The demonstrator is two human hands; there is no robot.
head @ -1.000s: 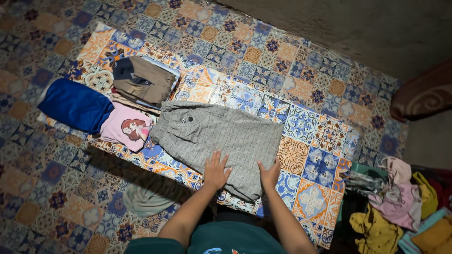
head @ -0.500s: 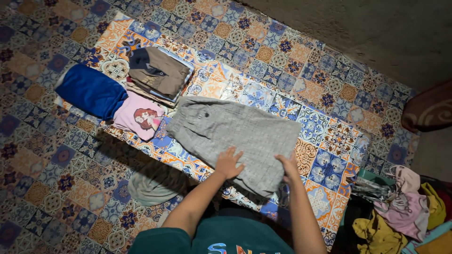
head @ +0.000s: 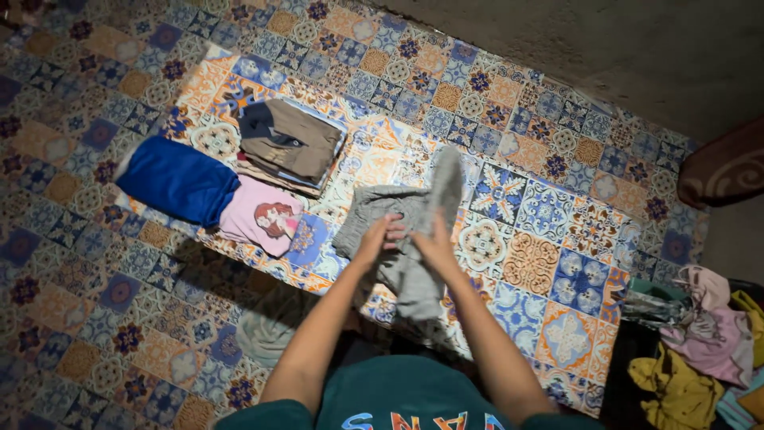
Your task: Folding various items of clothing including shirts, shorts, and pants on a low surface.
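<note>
A grey checked garment [head: 410, 215] lies on a low table covered in patterned tile print [head: 549, 263], one half raised and folded over toward the left. My left hand [head: 379, 237] presses on the garment's middle. My right hand [head: 434, 243] grips the lifted flap at its lower edge. To the left lie a folded brown garment [head: 290, 143] on a small stack, a folded blue garment [head: 177, 180] and a pink shirt with a cartoon print [head: 261, 223].
A heap of unfolded clothes [head: 700, 342], pink, yellow and white, sits in a green basket at the right. A grey-green cloth [head: 267, 330] lies on the tiled floor below the table edge. A dark patterned cushion [head: 724, 163] is at the far right.
The grey garment lay flat and spread a second ago. My right hand has lifted its right half and swung it leftward over the middle; both hands moved up and closer together.
</note>
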